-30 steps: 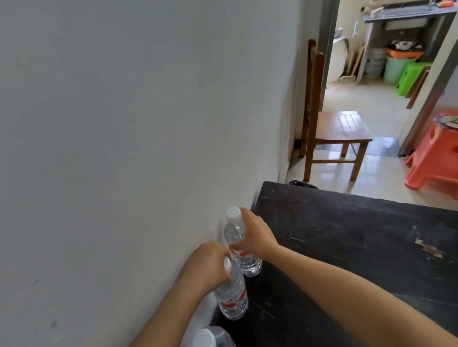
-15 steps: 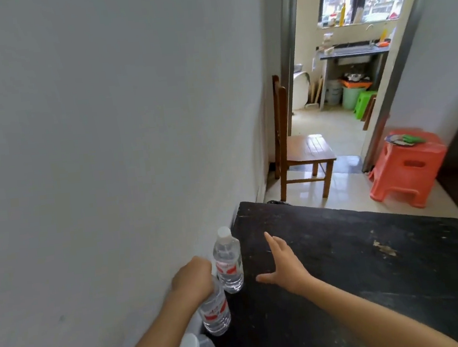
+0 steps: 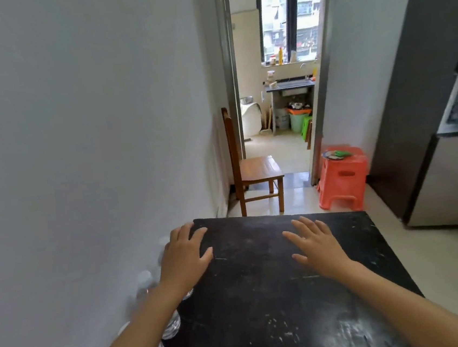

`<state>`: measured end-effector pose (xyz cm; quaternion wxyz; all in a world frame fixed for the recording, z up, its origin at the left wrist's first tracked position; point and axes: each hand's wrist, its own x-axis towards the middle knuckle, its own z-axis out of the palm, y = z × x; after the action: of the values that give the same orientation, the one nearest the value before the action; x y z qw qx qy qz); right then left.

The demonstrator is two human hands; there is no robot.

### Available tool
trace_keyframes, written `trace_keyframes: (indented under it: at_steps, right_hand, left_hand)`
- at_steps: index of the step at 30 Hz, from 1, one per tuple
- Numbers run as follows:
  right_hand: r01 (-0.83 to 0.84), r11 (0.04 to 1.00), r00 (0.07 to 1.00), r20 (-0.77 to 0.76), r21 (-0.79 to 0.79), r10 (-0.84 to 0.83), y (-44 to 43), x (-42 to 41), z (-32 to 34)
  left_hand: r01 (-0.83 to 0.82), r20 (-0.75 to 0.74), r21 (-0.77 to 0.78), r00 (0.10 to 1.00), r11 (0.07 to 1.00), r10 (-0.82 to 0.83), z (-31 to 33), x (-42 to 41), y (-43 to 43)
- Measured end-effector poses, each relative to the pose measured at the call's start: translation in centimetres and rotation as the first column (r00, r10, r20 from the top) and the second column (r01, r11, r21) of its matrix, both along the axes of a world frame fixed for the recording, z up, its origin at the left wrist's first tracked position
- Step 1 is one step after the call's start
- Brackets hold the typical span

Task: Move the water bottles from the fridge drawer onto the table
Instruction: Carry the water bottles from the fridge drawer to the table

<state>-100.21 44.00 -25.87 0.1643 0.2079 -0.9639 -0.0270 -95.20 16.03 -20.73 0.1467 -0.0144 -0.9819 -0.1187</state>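
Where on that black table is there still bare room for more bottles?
The table is bare between the two open hands, left and right, and on toward its right and far edges. Only the wall-side strip is crowded, where the water bottles stand partly behind the left arm.

A single head-worn wide-angle camera looks forward and down along the black table (image 3: 276, 281) from its near edge, close above it, facing the far edge and the doorway (image 3: 283, 82) beyond.
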Motion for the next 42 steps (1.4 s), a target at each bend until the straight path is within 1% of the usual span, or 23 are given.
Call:
trace_keyframes:
  at_steps: [2, 5, 8, 11, 14, 16, 19, 21, 24, 27, 30, 32, 37, 40, 42]
  right_hand:
    - [0.037, 0.998, 0.999, 0.03, 0.056, -0.039, 2.1, 0.5, -0.1]
    - [0.049, 0.991, 0.998, 0.04, 0.127, -0.054, 4.8, 2.0, -0.5]
    - [0.094, 0.989, 0.993, 0.062, 0.118, -0.102, 7.2, 4.7, -0.8]
    - [0.157, 0.981, 0.984, 0.073, 0.114, -0.166, 9.6, 8.9, -1.0]
    - [0.229, 0.965, 0.97, 0.054, 0.127, -0.237, 12.0, 13.6, -0.5]
    - [0.312, 0.943, 0.949, 0.018, 0.119, -0.316, 12.9, 17.7, 0.3]
    - [0.413, 0.904, 0.911, -0.061, 0.107, -0.409, 12.4, 24.4, 1.3]
    - [0.454, 0.888, 0.887, -0.13, 0.07, -0.443, 11.5, 28.9, 1.6]
    - [0.494, 0.869, 0.856, -0.194, 0.033, -0.479, 10.3, 35.8, 1.9]
    - [0.527, 0.848, 0.828, -0.254, 0.046, -0.501, 10.8, 42.5, 2.5]
    - [0.619, 0.785, 0.753, -0.275, -0.012, -0.598, 12.1, 48.6, 3.2]
    - [0.668, 0.744, 0.706, -0.303, -0.016, -0.64, 13.5, 52.8, 3.0]
    - [0.766, 0.643, 0.591, -0.377, -0.017, -0.713, 17.0, 61.8, 3.2]
    - [0.816, 0.578, 0.524, -0.413, -0.006, -0.745, 19.0, 66.3, 3.0]
    - [0.82, 0.573, 0.516, -0.43, -0.003, -0.741, 20.7, 69.0, 2.4]
  left_hand:
    - [0.021, -0.004, 0.0, 1.0, 1.0, -0.021, -0.7, 1.1, 1.0]
    - [0.041, 0.046, -0.001, 0.998, 0.999, -0.041, -1.9, 2.9, 2.5]
    - [0.07, 0.083, 0.001, 0.994, 0.998, -0.07, -2.6, 4.6, 3.1]
    - [0.095, 0.094, 0.043, 0.991, 0.995, -0.098, -2.9, 6.3, 4.2]
    - [0.138, 0.075, 0.084, 0.987, 0.987, -0.144, -2.0, 7.6, 5.6]
    - [0.209, 0.057, 0.121, 0.975, 0.971, -0.217, -1.5, 8.9, 6.5]
    - [0.306, 0.008, 0.152, 0.951, 0.94, -0.31, -1.1, 11.6, 7.1]
    - [0.373, -0.016, 0.148, 0.927, 0.916, -0.375, -1.2, 13.8, 7.6]
    - [0.477, 0.004, 0.158, 0.876, 0.865, -0.483, -1.7, 17.6, 8.9]
    - [0.593, 0.018, 0.161, 0.797, 0.789, -0.603, -2.2, 21.1, 11.4]
    - [0.69, 0.002, 0.174, 0.713, 0.702, -0.701, -2.0, 24.5, 14.5]
    - [0.741, -0.012, 0.207, 0.655, 0.639, -0.756, -1.8, 27.0, 16.9]
    - [0.85, -0.042, 0.217, 0.499, 0.479, -0.866, -0.9, 33.0, 23.0]
    - [0.881, -0.083, 0.216, 0.446, 0.421, -0.891, 0.1, 36.4, 27.1]
    - [0.892, -0.098, 0.233, 0.419, 0.388, -0.903, 0.4, 38.9, 30.1]
